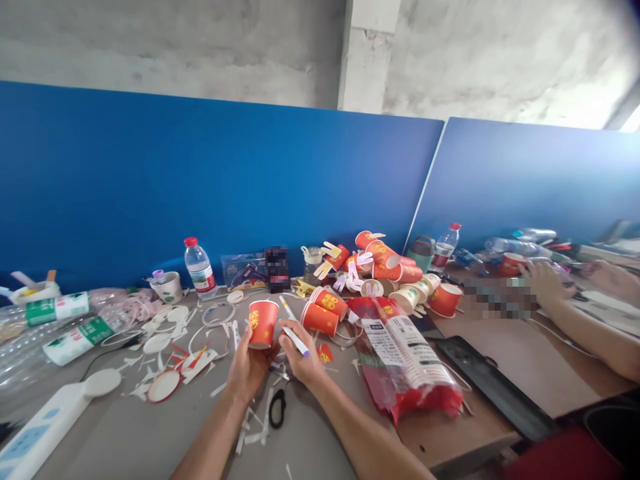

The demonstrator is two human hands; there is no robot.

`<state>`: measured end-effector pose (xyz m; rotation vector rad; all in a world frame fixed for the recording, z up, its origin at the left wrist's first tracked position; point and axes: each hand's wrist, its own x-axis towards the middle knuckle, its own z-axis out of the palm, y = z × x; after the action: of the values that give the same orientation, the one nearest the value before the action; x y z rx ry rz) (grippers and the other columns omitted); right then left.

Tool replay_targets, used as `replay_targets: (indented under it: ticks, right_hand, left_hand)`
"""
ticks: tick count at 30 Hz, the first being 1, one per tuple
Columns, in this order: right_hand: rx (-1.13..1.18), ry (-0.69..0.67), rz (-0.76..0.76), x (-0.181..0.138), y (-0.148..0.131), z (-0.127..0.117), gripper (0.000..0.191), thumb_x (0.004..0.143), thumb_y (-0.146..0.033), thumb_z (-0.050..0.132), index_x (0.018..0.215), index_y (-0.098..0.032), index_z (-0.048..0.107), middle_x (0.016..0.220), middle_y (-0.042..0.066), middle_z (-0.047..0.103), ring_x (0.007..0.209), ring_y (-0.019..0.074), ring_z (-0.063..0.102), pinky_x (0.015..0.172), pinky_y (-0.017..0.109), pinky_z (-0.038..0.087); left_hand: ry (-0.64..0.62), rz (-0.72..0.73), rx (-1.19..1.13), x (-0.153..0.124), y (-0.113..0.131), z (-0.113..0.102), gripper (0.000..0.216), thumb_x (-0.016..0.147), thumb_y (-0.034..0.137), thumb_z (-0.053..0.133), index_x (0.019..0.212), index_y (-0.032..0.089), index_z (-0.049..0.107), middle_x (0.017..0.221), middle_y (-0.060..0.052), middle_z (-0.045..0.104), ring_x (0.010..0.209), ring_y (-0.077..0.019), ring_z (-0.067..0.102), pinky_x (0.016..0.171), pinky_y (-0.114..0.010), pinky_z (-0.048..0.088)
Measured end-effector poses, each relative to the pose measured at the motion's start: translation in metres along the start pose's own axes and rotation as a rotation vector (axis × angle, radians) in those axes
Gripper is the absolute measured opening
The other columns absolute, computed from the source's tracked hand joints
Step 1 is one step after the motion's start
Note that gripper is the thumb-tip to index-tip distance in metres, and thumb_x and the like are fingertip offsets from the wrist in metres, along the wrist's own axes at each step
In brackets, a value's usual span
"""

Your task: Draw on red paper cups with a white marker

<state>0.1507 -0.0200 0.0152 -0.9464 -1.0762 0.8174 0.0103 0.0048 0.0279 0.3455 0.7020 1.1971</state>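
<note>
"What lies behind the work?"

"A blue partition [210,173] spans the frame, behind a grey tabletop [150,440] strewn with scraps."

"And the hands?"

"At lower centre, the left hand [249,369] grips a red paper cup [263,325], rim up. Beside it, the right hand [303,357] is closed around a purple-ended white marker [297,339], purple end toward the lower right. I can't tell whether its fingertips touch the cup."

"How should they be handled?"

"I'd support the cup low with light pressure; thin paper probably dents easily. Hold the marker firmly, and mind the black scissor handle [277,408] just below the hands."
</note>
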Motion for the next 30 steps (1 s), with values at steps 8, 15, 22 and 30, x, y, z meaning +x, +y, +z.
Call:
replay_targets:
  ticks: [8,15,22,30]
  right_hand:
    - [-0.083,-0.087,-0.085,-0.006,0.003,-0.003,0.034,0.086,-0.051,0.083,0.113,-0.031,0.084,0.096,0.005,0.082,0.089,0.0307,0.076,0.089,0.043,0.061]
    - [-0.062,-0.074,-0.155,-0.006,0.004,-0.002,0.037,0.095,-0.055,0.08,0.117,-0.026,0.085,0.098,0.007,0.084,0.09,0.0295,0.077,0.09,0.04,0.063]
    - [-0.118,-0.088,-0.299,-0.006,0.019,-0.006,0.052,0.109,-0.068,0.065,0.117,-0.023,0.089,0.099,0.01,0.086,0.086,0.0274,0.079,0.08,0.036,0.065]
    - [-0.255,-0.181,-0.579,-0.01,0.01,-0.006,0.042,0.115,-0.057,0.063,0.125,-0.023,0.084,0.098,0.009,0.084,0.084,0.0269,0.079,0.08,0.038,0.066]
  left_hand:
    - [-0.097,-0.051,0.047,0.011,-0.003,-0.013,0.038,0.118,0.038,0.057,0.142,0.018,0.078,0.094,-0.008,0.091,0.077,-0.0257,0.085,0.088,-0.039,0.071]
    - [-0.185,-0.098,-0.029,0.021,-0.005,-0.027,0.037,0.115,0.038,0.06,0.138,0.016,0.08,0.095,-0.013,0.093,0.082,-0.0307,0.089,0.091,-0.045,0.073]
    - [-0.297,-0.095,-0.106,0.024,-0.008,-0.036,0.031,0.112,0.035,0.072,0.133,0.015,0.083,0.104,-0.014,0.094,0.088,-0.0304,0.091,0.084,-0.041,0.073]
    - [-0.271,-0.079,-0.101,0.022,0.003,-0.035,0.038,0.109,0.053,0.077,0.115,0.017,0.084,0.094,-0.011,0.091,0.079,-0.0268,0.087,0.08,-0.038,0.071]
